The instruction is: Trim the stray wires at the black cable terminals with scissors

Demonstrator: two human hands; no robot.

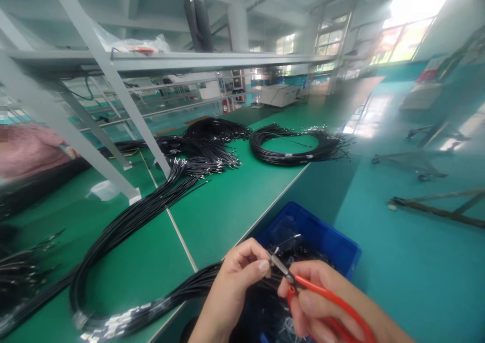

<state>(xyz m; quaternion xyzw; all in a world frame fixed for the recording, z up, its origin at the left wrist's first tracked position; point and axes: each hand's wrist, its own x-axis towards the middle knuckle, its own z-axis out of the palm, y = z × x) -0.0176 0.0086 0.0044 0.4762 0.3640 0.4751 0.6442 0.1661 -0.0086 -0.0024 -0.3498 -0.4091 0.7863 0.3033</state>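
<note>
My right hand (322,295) is wrapped round red-handled pliers (326,293), whose metal jaws point up and left. The jaw tips meet the fingertips of my left hand (242,277), which is closed in a pinch; what it pinches is too small to make out. Beneath both hands, a long bundle of black cables (125,227) curves over the green table (212,201) and passes behind my left wrist. Below the table edge sits a blue bin (341,242) with clear plastic and dark pieces inside, partly hidden by my hands.
Coiled black cables (288,158) and a further cable pile (215,131) lie farther back on the table. White shelf posts (125,105) rise at left. A person in a pink top (30,151) is at far left. Wheeled frames (409,166) stand on the right.
</note>
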